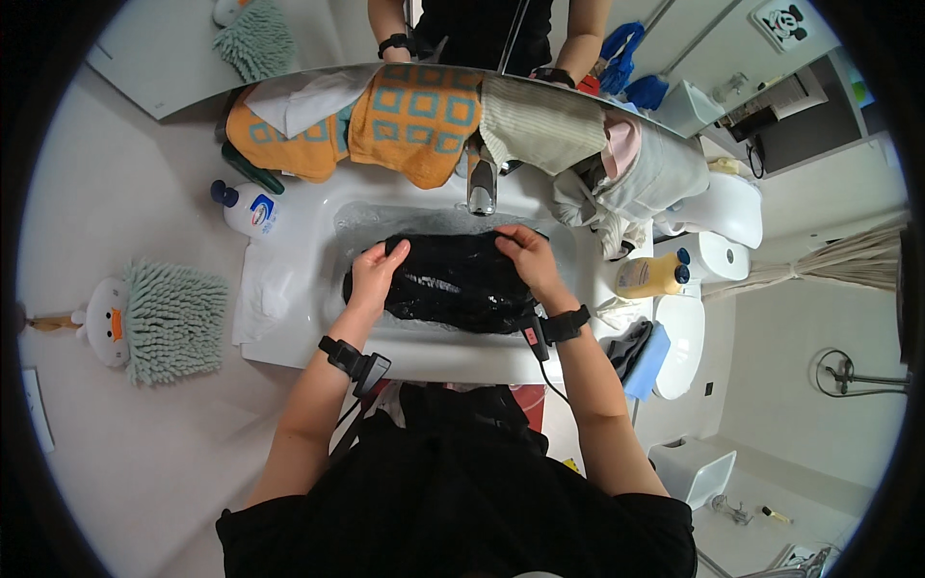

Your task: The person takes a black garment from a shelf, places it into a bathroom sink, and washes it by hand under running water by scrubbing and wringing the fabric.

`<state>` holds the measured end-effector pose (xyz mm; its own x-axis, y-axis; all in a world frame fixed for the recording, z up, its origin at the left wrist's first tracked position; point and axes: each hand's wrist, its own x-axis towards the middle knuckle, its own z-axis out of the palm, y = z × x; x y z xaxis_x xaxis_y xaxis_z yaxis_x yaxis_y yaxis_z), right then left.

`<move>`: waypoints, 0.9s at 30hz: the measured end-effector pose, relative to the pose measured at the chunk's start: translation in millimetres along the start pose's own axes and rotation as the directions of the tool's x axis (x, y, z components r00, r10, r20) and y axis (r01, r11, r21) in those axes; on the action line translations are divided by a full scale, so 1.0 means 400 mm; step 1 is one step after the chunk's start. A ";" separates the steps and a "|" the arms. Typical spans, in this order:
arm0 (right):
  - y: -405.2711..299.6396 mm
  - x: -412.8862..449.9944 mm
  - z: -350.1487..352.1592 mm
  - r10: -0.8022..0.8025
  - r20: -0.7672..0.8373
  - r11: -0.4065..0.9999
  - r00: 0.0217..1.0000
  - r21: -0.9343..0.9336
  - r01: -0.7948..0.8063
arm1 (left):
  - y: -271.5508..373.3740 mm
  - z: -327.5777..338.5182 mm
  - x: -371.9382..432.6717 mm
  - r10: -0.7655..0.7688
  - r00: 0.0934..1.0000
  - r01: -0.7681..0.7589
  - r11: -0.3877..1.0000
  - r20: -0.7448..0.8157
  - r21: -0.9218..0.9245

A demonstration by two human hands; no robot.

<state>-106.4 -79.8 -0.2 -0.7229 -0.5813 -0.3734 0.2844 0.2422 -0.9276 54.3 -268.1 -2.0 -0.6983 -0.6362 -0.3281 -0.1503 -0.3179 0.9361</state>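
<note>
A wet black cloth garment (pixel 455 285) lies spread in the water of a white washbasin (pixel 303 289). My left hand (pixel 373 274) grips its left part, with the thumb on top of the fabric. On the right, my right hand (pixel 531 260) pinches the upper right edge of the same cloth between thumb and fingers. Clear water (pixel 376 217) shows around the fabric. Above the cloth's far edge juts a chrome faucet (pixel 482 188). The fingertips under the cloth are partly hidden.
Orange patterned towels (pixel 415 123), a striped cloth (pixel 542 123) and a grey garment (pixel 650 177) line the back ledge below a mirror. At left stand a white pump bottle (pixel 249 208) and a hanging green chenille hand towel (pixel 177 321). A yellow bottle (pixel 643 278) sits at right, beside a toilet (pixel 679 347).
</note>
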 end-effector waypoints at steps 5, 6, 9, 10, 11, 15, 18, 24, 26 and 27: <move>-0.055 -0.022 -0.056 -0.353 -0.126 0.931 0.927 -0.141 0.336 | 0.065 0.012 -0.004 0.044 0.998 -0.028 0.967 -0.055 0.255; -0.090 -0.057 -0.045 -0.342 -0.134 0.903 0.930 -0.321 0.286 | 0.080 0.006 -0.018 0.000 0.999 0.016 0.924 -0.042 0.383; -0.043 -0.148 -0.030 -0.543 0.089 0.330 0.835 -0.892 0.310 | -0.058 -0.035 -0.028 0.391 0.875 -0.448 0.432 0.286 0.782; -0.004 -0.165 -0.030 -0.541 0.082 0.332 0.837 -0.894 0.302 | -0.064 -0.015 -0.043 0.322 0.909 -0.389 0.431 0.264 0.814; 0.050 -0.173 -0.025 -0.435 0.108 0.283 0.894 -0.926 0.250 | -0.057 -0.013 -0.037 0.091 0.956 -0.292 0.404 0.279 0.867; 0.142 -0.156 0.005 -0.246 0.233 -0.018 0.941 -0.972 0.236 | -0.109 0.021 -0.048 0.017 0.967 -0.252 0.188 0.253 0.949; 0.182 -0.124 0.000 -0.062 0.286 -0.086 0.956 -0.956 0.280 | -0.118 0.039 -0.033 -0.251 0.852 -0.453 0.090 0.460 0.887; 0.209 -0.022 0.015 0.202 0.244 -0.105 0.949 -0.958 0.269 | -0.159 0.063 0.056 -0.355 0.850 -0.391 0.072 0.390 0.917; 0.198 0.005 0.025 0.340 0.192 -0.044 0.921 -0.975 0.219 | -0.162 0.077 0.084 -0.401 0.844 -0.363 0.062 0.356 0.930; 0.202 0.009 0.036 0.343 0.196 -0.044 0.919 -0.973 0.224 | -0.192 0.063 0.098 -0.403 0.845 -0.357 0.064 0.351 0.932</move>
<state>-77.0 -73.5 -76.8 -0.4429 -0.6033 -0.6633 -0.7878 0.6150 -0.0333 20.9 -250.9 -83.5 -0.7753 -0.1626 -0.6103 -0.4126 0.8620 0.2944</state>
